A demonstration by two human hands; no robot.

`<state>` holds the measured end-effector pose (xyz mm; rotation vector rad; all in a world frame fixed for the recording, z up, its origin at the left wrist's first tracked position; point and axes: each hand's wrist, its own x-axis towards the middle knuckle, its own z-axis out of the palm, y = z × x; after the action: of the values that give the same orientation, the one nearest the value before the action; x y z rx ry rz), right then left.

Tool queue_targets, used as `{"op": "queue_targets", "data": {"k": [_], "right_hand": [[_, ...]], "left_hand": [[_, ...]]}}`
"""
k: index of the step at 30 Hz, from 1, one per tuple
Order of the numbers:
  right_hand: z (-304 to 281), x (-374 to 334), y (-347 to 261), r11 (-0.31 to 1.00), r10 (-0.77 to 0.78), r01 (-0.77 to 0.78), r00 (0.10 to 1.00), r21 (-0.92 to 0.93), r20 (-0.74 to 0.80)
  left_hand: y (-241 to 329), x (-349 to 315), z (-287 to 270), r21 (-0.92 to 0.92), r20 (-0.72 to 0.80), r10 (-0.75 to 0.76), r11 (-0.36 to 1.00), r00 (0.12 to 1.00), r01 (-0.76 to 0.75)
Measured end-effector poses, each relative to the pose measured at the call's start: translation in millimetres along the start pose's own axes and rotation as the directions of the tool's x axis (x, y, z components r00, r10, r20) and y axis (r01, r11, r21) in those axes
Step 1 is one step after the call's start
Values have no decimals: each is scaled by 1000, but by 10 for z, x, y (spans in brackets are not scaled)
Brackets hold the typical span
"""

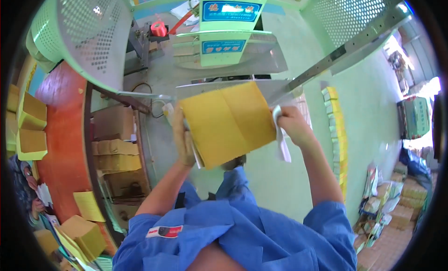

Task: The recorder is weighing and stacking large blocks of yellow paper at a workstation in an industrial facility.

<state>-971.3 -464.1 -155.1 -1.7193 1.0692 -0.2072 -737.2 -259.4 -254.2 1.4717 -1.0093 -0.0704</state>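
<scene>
At the centre of the frame, a yellow paper pack [228,126] was held tilted between my two hands, its upper edge overlapping a grey metal plate [200,88] in view. My left hand [183,141] stood nearly upright, fingers extended upward and gripping the pack's left edge; its forearm slanted up from lower left. My right hand [295,125], right of centre, was curled, fingers closed on a white sheet [283,147] beside the pack's right edge; its forearm leaned inward from lower right.

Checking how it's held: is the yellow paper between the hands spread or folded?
Spread on top: the yellow paper shows one broad face with a crease; underneath, I cannot tell.
</scene>
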Motion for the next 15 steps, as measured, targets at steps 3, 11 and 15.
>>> {"op": "queue_targets", "data": {"k": [3,11,15], "right_hand": [[-625,330,964,985,131,-134,991,111,32],[-1103,810,1868,387,13,-530,821,754,571],[-837,937,1947,420,76,-530,829,736,554]], "left_hand": [[-152,-153,851,79,112,-28,997,993,19],[-391,-249,1067,190,259,-607,794,751,577],[-189,-287,974,-303,227,-745,559,628,772]]}}
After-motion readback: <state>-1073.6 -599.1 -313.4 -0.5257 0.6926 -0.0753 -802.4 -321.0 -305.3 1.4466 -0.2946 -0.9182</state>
